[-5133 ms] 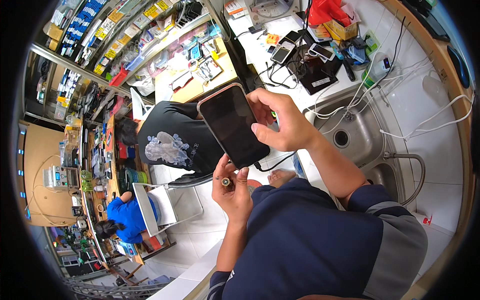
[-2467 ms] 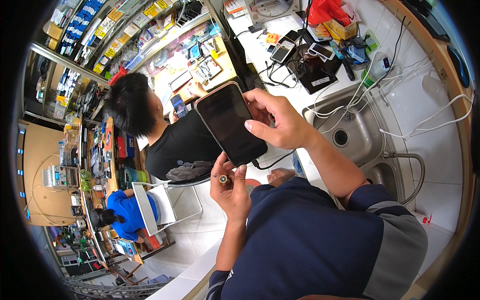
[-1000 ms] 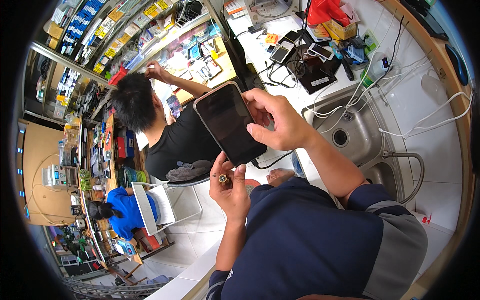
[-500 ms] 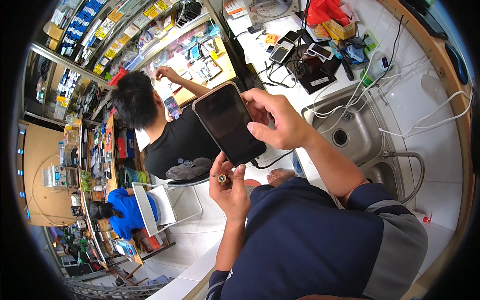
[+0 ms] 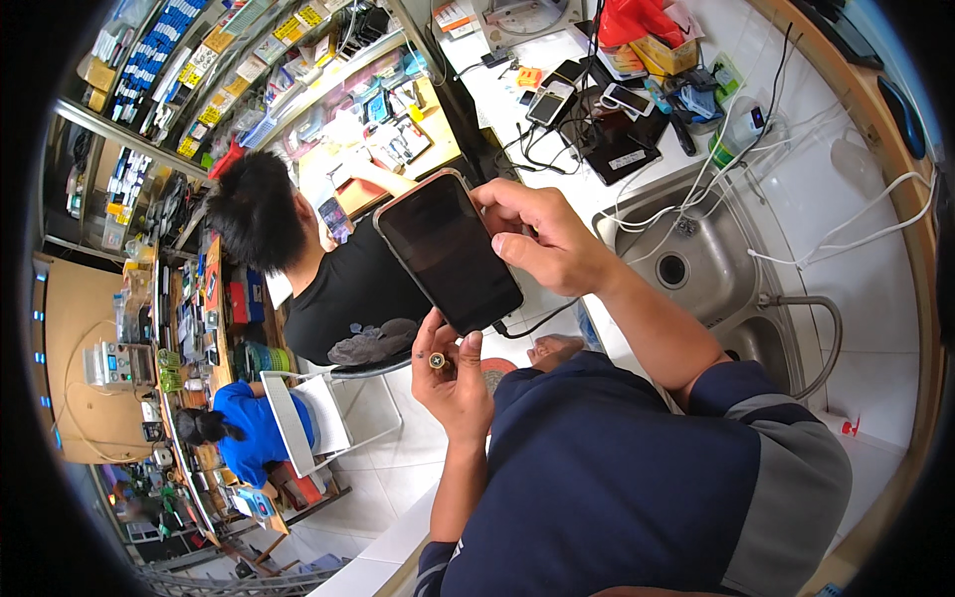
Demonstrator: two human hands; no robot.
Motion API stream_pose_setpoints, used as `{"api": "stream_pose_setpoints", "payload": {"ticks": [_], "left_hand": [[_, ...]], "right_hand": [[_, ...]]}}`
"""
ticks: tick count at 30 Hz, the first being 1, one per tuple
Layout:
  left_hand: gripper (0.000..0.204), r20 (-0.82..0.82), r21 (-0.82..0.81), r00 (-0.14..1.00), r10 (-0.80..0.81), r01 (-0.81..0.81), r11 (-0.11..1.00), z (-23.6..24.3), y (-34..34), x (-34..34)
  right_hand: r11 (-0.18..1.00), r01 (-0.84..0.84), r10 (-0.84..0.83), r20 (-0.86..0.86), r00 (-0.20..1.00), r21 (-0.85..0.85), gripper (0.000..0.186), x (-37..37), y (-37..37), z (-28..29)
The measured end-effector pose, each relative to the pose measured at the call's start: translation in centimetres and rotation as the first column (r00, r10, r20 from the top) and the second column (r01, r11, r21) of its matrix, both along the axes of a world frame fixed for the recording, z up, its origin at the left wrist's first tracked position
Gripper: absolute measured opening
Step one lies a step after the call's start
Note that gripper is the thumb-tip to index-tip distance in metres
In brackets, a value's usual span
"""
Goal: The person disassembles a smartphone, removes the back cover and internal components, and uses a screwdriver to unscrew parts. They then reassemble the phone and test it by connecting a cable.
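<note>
A smartphone [image 5: 450, 261] with a dark screen and a pale case rim is held tilted in front of me. My right hand [image 5: 553, 237] grips its right edge, the thumb lying over the screen and the fingers bent behind. At the lower left corner, the fingertips of my left hand [image 5: 453, 388] pinch the phone's bottom end. A round gold-coloured ring sits on a left finger. From the phone's lower edge runs a black cable [image 5: 537, 326], its plug close to my left thumb.
Beyond the phone sits a co-worker in black [image 5: 353, 298]; another in blue [image 5: 261, 428] sits farther left. Right of my forearm is a steel sink [image 5: 731, 259] with white cables across it. Phones, a black tablet [image 5: 619, 149] and cords lie on the white counter [image 5: 517, 90].
The phone and both my hands appear slightly farther left in the picture, with the grip unchanged. The co-worker in black has lowered a raised hand toward the bench.
</note>
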State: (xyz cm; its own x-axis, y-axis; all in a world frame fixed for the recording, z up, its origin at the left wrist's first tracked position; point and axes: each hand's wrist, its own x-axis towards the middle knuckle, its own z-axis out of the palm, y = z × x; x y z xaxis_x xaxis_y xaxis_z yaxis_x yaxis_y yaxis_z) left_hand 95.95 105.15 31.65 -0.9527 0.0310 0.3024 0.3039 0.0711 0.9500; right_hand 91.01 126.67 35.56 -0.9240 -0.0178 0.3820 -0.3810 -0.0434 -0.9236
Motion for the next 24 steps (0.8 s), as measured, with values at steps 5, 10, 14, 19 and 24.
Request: {"api": "stream_pose_setpoints", "payload": {"ticks": [5, 10, 14, 19, 24], "left_hand": [[0.05, 0.004, -0.012, 1.0, 0.0, 0.0, 1.0, 0.2, 0.0, 0.0], [0.05, 0.016, -0.026, 1.0, 0.02, -0.019, 0.999, 0.3, -0.1, 0.1], [0.051, 0.022, -0.009, 1.0, 0.02, -0.02, 1.0, 0.2, 0.0, 0.0], [0.05, 0.044, -0.015, 0.999, 0.025, -0.025, 1.0, 0.2, 0.0, 0.1], [0.05, 0.021, -0.051, 1.0, 0.018, -0.017, 0.999, -0.2, -0.2, 0.1]], "right_hand": [[1.0, 0.004, -0.004, -0.024, 1.0, 0.026, 0.037, -0.1, 0.1, 0.0], [0.999, -0.008, 0.009, -0.013, 1.0, 0.041, 0.038, -0.3, 0.1, 0.1], [1.0, -0.002, 0.003, -0.015, 1.0, 0.031, 0.033, -0.5, 0.0, 0.0], [1.0, 0.001, -0.001, -0.025, 1.0, -0.002, 0.025, -0.9, -0.1, -0.7], [1.0, 0.027, -0.027, -0.052, 0.998, -0.006, 0.021, -1.0, -0.1, -1.0]]}}
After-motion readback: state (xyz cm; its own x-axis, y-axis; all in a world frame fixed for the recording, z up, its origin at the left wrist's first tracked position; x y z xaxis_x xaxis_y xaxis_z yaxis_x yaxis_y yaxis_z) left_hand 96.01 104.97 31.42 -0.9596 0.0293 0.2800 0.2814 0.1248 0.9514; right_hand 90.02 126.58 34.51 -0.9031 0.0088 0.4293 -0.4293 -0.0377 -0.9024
